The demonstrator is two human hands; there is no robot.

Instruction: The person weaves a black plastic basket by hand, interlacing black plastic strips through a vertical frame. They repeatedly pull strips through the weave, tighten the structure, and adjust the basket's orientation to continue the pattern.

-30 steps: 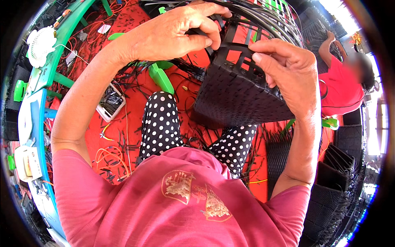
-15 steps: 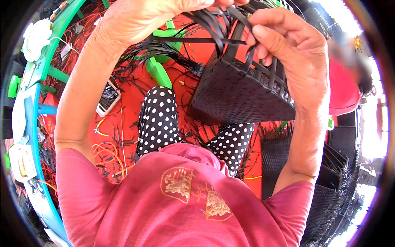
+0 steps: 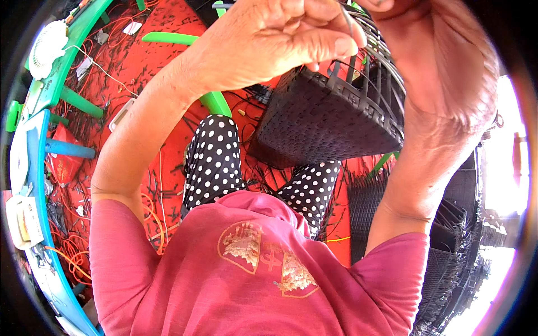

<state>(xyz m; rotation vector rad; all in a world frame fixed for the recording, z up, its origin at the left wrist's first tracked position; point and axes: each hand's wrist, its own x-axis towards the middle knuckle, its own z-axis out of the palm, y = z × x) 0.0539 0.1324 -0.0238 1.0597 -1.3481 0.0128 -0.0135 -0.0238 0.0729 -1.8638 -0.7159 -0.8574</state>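
A black woven basket (image 3: 322, 120) is tilted between my knees, with loose strips standing up from its upper edge. Over that edge my left hand (image 3: 291, 36) is closed, thumb pressed to the fingers, on a thin black strip (image 3: 349, 21). My right hand (image 3: 440, 56) is raised at the basket's right side, palm toward me. Its fingers run mostly out of the picture at the top, so whatever they hold is hidden.
Black strip scraps and orange cords litter the red floor (image 3: 162, 61). Green and blue stools (image 3: 39, 157) line the left side, a white fan (image 3: 47, 50) on one. More black woven pieces (image 3: 370, 207) lie at the right. A green leg-like part (image 3: 216, 103) is by my left knee.
My left hand has come down and right to the basket's edge. The right hand has moved up and right, off the strip it was pinching. The bundle of strips on the left is now covered.
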